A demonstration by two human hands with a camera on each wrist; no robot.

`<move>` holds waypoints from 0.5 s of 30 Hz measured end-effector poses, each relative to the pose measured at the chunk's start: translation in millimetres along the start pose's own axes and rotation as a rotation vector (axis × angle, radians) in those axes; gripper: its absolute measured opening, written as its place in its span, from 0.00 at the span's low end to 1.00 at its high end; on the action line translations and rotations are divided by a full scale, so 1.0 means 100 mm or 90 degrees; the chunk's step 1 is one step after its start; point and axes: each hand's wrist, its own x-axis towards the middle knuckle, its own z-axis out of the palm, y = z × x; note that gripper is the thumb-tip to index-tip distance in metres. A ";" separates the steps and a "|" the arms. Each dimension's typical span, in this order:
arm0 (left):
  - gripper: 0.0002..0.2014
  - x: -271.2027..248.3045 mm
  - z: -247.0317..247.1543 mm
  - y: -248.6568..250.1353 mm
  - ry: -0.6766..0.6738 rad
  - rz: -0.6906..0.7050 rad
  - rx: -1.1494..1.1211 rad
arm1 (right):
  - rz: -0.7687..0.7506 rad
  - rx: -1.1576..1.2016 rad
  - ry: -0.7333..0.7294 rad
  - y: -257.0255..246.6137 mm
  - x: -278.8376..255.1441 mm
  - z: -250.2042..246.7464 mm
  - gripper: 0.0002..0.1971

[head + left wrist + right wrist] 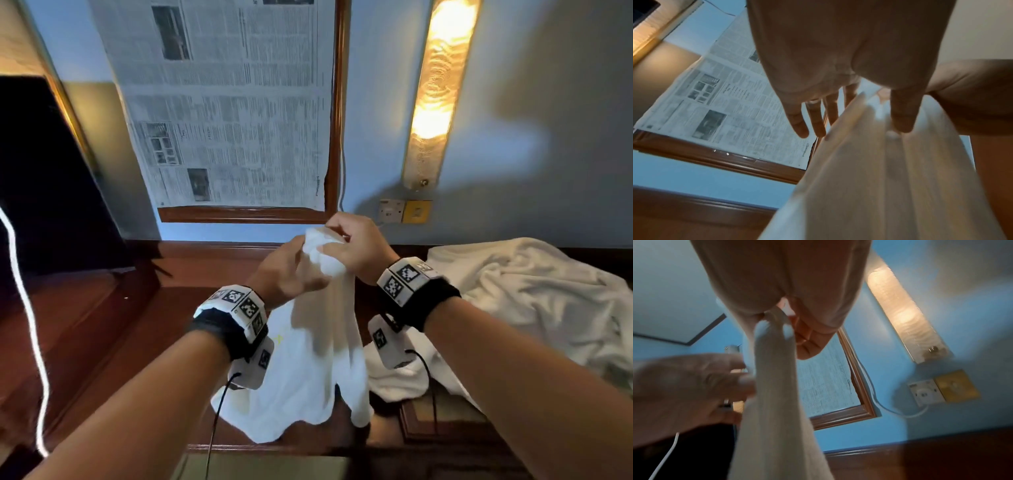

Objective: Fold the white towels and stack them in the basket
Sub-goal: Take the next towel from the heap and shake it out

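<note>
My head view looks down over the desk; both wrist views peer up close, sharing the hanging towel (879, 178).

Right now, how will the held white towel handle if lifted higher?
Likely floppy: the white towel hangs in long folds from the right hand. Probably light, since a bunched grip carries it. Its lower edge may drag on the wooden surface.
</note>
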 end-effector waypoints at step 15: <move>0.12 -0.02 0.02 0.46 0.071 -0.062 -0.116 | 0.118 -0.064 -0.013 0.68 -0.56 -0.31 0.23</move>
